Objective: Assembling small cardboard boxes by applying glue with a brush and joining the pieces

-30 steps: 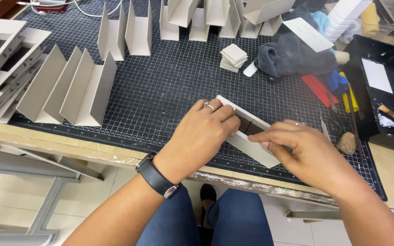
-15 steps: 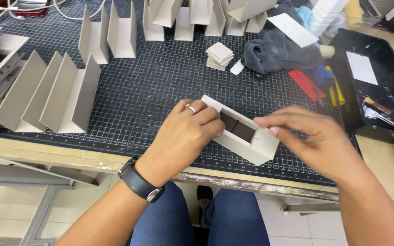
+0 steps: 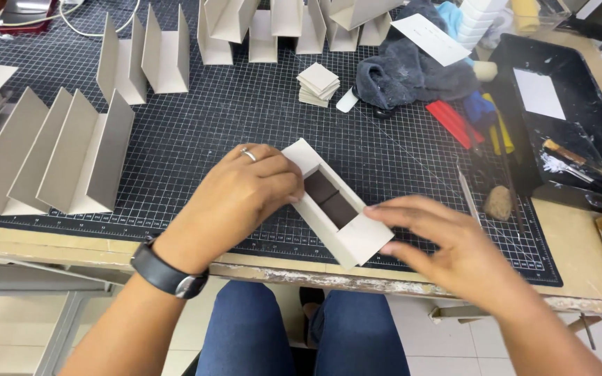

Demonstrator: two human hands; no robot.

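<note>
Hands (image 3: 235,198) (image 3: 454,251) on white windowed box (image 3: 336,202), grid mat (image 3: 245,118) beneath

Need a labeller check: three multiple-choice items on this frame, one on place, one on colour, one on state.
1. Where is the stack of small card squares?
A. In the black tray
B. On the cutting mat, left of the grey cloth
C. On the floor

2. What colour shows inside the white box?
A. Dark brown
B. Red
C. Green

3. How are the hands on the box?
A. Both off it
B. Only right touches
C. Left hand grips one end, right hand fingers at the other

Key: 1 B, it sits on the mat beside the cloth; 2 A, dark panels show; 3 C, both hands touch.
</note>
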